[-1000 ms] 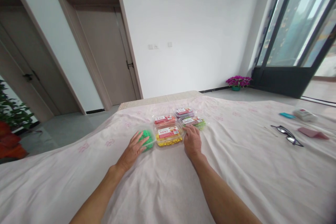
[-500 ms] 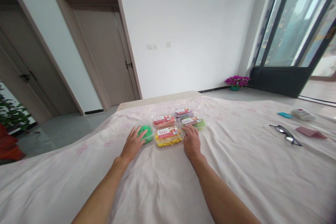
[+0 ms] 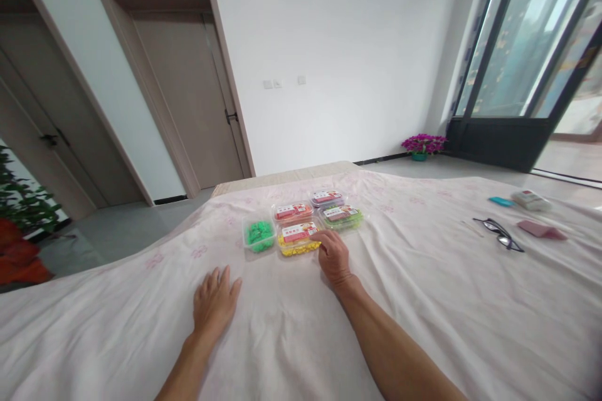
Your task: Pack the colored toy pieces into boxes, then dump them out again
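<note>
My left hand [image 3: 216, 302] lies on the cloth with its fingers stretched out, holding nothing, in front of the uncovered clear plastic box of green pieces [image 3: 259, 235]. My right hand [image 3: 335, 258] has curled fingers at the right front corner of the clear plastic box of yellow pieces [image 3: 297, 240], gripping its edge; the fingertips are partly hidden. Behind the yellow one stand lidded, labelled boxes: a box of orange-red pieces [image 3: 292, 210], a box of purple pieces [image 3: 327, 198] and a box of light green pieces [image 3: 342, 216].
A pale flowered cloth [image 3: 277, 332] covers the surface under the boxes, with wrinkles. To the right lie glasses [image 3: 499, 235], a pink folded piece [image 3: 542, 230], a blue item [image 3: 501, 201] and a white packet [image 3: 531, 200].
My left hand has left the box of green pieces and come back toward me onto the cloth. My right hand has shifted left and nearer, onto the yellow box's corner, with its fingers curled.
</note>
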`<state>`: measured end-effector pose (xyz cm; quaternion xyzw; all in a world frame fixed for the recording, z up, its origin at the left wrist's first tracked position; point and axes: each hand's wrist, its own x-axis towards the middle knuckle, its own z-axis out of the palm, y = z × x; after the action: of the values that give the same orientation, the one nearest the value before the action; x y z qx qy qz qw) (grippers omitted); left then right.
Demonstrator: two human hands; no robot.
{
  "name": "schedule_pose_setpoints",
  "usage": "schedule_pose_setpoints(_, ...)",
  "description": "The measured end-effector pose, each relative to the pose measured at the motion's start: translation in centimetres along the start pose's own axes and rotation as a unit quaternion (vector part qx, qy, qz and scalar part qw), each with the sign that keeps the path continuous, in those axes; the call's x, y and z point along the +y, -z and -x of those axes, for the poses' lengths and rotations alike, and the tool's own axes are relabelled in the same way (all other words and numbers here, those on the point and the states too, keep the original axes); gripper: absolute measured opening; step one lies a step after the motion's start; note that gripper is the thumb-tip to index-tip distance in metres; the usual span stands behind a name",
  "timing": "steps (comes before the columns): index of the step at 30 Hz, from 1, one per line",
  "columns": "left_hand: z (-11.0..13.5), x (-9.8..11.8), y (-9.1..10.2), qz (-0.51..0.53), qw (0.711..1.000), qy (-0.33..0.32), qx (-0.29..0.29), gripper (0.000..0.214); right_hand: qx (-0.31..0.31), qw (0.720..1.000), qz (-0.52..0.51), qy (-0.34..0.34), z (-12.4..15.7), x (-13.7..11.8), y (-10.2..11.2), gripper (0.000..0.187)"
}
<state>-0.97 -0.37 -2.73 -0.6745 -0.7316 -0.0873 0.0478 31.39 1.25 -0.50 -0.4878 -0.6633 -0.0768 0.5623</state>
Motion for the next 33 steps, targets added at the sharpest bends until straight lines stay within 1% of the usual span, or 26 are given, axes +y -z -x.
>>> schedule_pose_setpoints(3,0.3,-2.9,-0.2,-0.009,0.999,-0.010,-0.034,0.061,-0.133,0.991,-0.021,0.017,0.8,-1.8,-0.2,0.043)
schedule_pose_setpoints(6,0.6,-5.7,-0.4,-0.009,0.999,-0.008,-0.043,0.065,-0.268,0.963,-0.015,0.034,1.4,-4.0,0.0,0.038)
schedule_pose_setpoints(8,0.9,-7.6,-0.5,-0.012,0.999,-0.013,-0.041,0.067,-0.333,0.941,0.000,0.056,1.8,-5.4,0.2,0.028)
schedule_pose_setpoints(9,1.0,-8.6,-0.5,-0.012,0.999,-0.018,-0.042,0.067,-0.358,0.931,0.010,0.068,2.1,-6.1,0.3,0.027)
schedule_pose_setpoints(11,1.2,-10.4,-0.5,-0.012,0.999,-0.021,-0.043,0.067,-0.392,0.916,0.039,0.083,3.0,-7.2,0.6,0.038)
schedule_pose_setpoints(13,1.5,-11.9,-0.3,-0.018,0.999,0.003,-0.040,0.067,-0.405,0.908,0.068,0.081,4.1,-8.0,0.8,0.048)
schedule_pose_setpoints(15,2.0,-13.0,-0.1,-0.023,0.998,0.048,-0.035,0.067,-0.404,0.908,0.089,0.072,5.2,-8.6,1.3,0.052)
schedule_pose_setpoints(18,2.7,-14.1,0.2,-0.020,0.993,0.114,-0.024,0.071,-0.392,0.913,0.099,0.057,6.0,-9.3,1.9,0.049)
schedule_pose_setpoints(21,3.2,-14.7,0.2,-0.016,0.988,0.149,-0.020,0.074,-0.386,0.916,0.100,0.044,5.9,-9.9,2.3,0.045)
schedule_pose_setpoints(25,3.3,-14.9,0.3,-0.010,0.988,0.152,-0.017,0.074,-0.376,0.920,0.100,0.038,5.5,-10.3,2.4,0.041)
schedule_pose_setpoints(33,3.4,-14.7,0.8,-0.008,0.990,0.143,0.001,0.069,-0.365,0.925,0.100,0.031,5.3,-10.6,2.6,0.038)
